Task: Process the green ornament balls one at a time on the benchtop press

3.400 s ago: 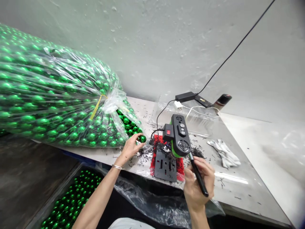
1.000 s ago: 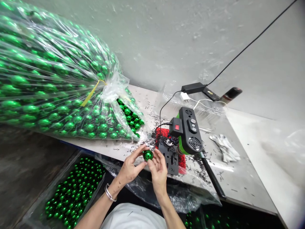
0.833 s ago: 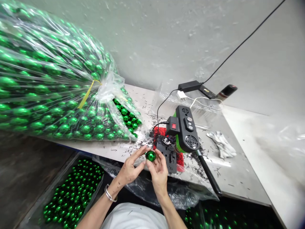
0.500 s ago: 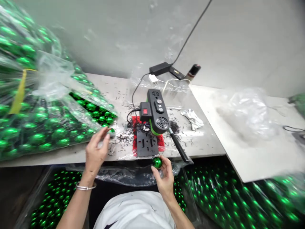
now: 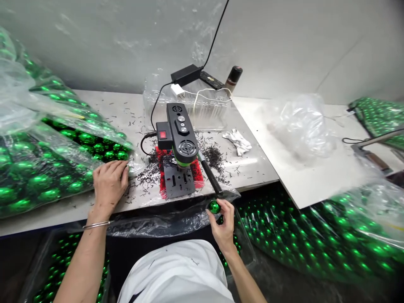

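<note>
My right hand pinches a shiny green ball between thumb and fingers, just off the front edge of the table. At the mouth of the big plastic bag of green balls, on the left, rests my left hand. Its fingers are curled together and what they hold, if anything, is hidden. Between the hands stands a black machine with a lever, over a slotted black plate on a red mat.
Small black bits lie scattered about the machine. Behind it are a clear plastic tray, a power adapter and a dark can. White gloves lie right of it. More bagged green balls sit below at right.
The view has turned to the right. My left hand has moved onto the opening of the ball bag, and its fingers have closed in. My right hand still holds the green ball.
</note>
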`<state>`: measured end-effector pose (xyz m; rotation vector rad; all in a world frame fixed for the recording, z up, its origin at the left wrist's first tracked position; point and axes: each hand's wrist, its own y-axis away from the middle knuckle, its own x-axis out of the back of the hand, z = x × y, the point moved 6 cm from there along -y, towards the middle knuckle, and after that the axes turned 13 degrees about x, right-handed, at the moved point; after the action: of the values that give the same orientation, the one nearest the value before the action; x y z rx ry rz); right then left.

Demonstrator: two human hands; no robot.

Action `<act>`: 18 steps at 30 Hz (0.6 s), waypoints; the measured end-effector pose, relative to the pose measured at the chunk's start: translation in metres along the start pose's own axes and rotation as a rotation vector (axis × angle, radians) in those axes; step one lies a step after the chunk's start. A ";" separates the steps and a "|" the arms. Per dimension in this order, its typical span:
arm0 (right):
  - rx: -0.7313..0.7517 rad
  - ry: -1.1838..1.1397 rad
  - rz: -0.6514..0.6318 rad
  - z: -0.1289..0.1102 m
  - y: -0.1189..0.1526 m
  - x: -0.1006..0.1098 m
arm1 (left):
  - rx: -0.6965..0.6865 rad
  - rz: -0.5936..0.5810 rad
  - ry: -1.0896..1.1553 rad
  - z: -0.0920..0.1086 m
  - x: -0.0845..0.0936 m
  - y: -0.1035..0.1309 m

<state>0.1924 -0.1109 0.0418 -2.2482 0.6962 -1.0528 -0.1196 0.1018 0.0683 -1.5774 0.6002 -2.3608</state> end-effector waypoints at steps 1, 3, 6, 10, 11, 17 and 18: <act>0.006 0.000 -0.006 0.000 -0.001 0.000 | -0.003 0.000 0.000 0.001 0.000 0.000; 0.009 -0.008 -0.019 0.000 -0.001 0.000 | -0.013 0.011 0.016 0.002 0.001 0.001; -0.009 -0.025 -0.025 0.001 0.000 0.000 | -0.020 0.027 0.055 0.001 0.002 0.003; -0.054 -0.001 -0.029 0.006 0.003 -0.002 | -0.011 0.020 0.115 -0.002 0.000 0.004; -0.061 0.009 -0.039 0.009 0.006 -0.002 | -0.004 0.015 0.125 -0.003 0.000 0.003; -0.152 0.201 -0.060 0.056 0.055 0.025 | 0.024 -0.061 0.068 -0.009 -0.001 -0.002; -0.160 0.247 -0.066 0.065 0.068 0.031 | 0.034 -0.063 0.061 -0.010 0.001 -0.003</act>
<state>0.2476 -0.1625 -0.0228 -2.3113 0.8393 -1.3665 -0.1294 0.1063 0.0672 -1.5367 0.5277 -2.4594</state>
